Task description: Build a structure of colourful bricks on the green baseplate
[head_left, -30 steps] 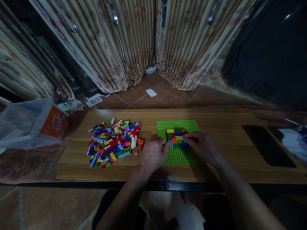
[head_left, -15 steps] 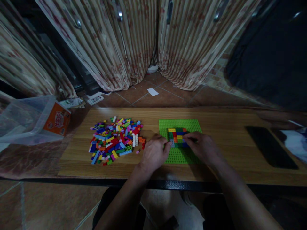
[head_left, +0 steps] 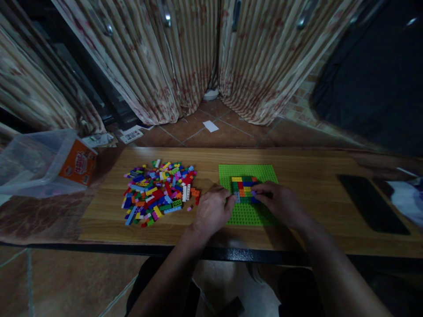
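Note:
On a light green studded baseplate (head_left: 247,215) sits a low block of toy building bricks (head_left: 243,185) in yellow, red, green, blue and orange. My left hand (head_left: 214,207) is closed at the block's left edge, its thumb tip beside a grey-blue brick (head_left: 237,197). Whatever is between its fingertips, if anything, is hidden. From the right, my right hand (head_left: 277,198) pinches a small purple brick (head_left: 254,193) at the block's right side. Its fingers cover part of the block and of the baseplate.
A loose pile of mixed bricks (head_left: 155,193) lies left on the wooden table (head_left: 313,176). Beyond the table's left end stands a clear plastic bin (head_left: 36,163) with an orange label. A dark flat slab (head_left: 373,204) lies at the right, near a white crumpled item (head_left: 405,198).
My right fingers have shifted very slightly, and more of the purple brick shows at their tips. My left hand stays at the block's left edge.

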Action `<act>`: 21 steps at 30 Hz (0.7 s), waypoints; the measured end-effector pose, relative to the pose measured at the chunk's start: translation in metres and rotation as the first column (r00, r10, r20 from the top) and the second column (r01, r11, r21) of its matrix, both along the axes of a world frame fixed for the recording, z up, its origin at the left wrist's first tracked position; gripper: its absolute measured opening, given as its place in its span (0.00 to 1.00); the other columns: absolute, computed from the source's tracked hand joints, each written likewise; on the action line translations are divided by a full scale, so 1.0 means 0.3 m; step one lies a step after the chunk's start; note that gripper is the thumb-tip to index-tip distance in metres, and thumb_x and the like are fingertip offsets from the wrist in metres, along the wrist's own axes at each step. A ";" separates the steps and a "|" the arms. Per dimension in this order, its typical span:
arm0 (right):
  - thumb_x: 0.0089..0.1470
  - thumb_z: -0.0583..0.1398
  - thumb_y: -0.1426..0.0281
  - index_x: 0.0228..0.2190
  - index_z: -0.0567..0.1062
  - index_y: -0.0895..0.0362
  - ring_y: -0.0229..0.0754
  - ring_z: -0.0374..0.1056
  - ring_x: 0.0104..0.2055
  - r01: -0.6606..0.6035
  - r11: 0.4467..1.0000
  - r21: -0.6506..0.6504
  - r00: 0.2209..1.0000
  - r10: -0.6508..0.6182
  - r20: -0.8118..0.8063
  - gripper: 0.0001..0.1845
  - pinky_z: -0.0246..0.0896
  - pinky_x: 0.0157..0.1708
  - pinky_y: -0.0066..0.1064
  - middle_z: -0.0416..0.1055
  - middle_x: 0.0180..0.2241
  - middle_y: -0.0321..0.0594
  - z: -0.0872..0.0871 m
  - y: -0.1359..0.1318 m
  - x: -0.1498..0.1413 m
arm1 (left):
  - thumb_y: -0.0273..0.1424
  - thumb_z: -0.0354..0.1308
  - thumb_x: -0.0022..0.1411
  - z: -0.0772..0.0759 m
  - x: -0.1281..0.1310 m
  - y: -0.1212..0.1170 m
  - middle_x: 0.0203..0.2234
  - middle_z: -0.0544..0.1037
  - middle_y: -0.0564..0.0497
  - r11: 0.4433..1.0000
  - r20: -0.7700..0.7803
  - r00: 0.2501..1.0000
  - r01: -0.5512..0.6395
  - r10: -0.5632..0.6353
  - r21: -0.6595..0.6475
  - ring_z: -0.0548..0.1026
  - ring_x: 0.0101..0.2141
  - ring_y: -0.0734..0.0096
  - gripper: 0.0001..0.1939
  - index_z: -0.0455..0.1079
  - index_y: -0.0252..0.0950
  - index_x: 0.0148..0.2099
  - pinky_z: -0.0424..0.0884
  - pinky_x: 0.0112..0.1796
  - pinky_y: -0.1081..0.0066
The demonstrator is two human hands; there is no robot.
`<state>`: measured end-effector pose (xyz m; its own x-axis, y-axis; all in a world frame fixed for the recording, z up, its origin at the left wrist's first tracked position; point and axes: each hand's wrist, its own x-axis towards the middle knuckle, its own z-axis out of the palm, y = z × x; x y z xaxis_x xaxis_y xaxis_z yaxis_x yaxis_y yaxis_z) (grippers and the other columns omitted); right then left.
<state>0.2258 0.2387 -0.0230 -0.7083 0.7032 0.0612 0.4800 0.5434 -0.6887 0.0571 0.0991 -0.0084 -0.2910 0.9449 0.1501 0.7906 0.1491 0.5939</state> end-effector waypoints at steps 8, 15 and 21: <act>0.57 0.56 0.69 0.36 0.79 0.54 0.44 0.73 0.38 -0.088 0.983 0.163 0.993 0.074 0.091 0.10 0.65 0.40 0.35 0.76 0.37 0.42 0.013 -0.011 0.006 | 0.31 0.54 0.65 0.002 0.002 -0.003 0.29 0.74 0.50 1.000 0.018 1.000 -0.010 0.010 -0.009 0.72 0.33 0.69 0.12 0.69 0.36 0.28 0.66 0.34 0.71; 0.59 0.55 0.72 0.35 0.79 0.57 0.43 0.70 0.33 -0.144 0.921 0.363 0.955 0.032 0.296 0.12 0.62 0.34 0.32 0.75 0.34 0.44 0.015 -0.028 -0.016 | 0.31 0.54 0.66 -0.006 0.003 -0.003 0.28 0.74 0.50 1.000 0.012 1.000 -0.001 0.001 -0.018 0.73 0.33 0.69 0.12 0.70 0.35 0.29 0.67 0.35 0.71; 0.59 0.56 0.73 0.35 0.80 0.57 0.41 0.69 0.32 -0.111 0.917 0.383 0.940 -0.029 0.341 0.11 0.60 0.33 0.30 0.75 0.34 0.43 0.023 -0.045 -0.029 | 0.31 0.54 0.66 -0.004 0.003 -0.003 0.30 0.75 0.50 1.000 0.013 1.000 -0.004 0.004 -0.023 0.74 0.35 0.68 0.12 0.70 0.35 0.30 0.68 0.37 0.70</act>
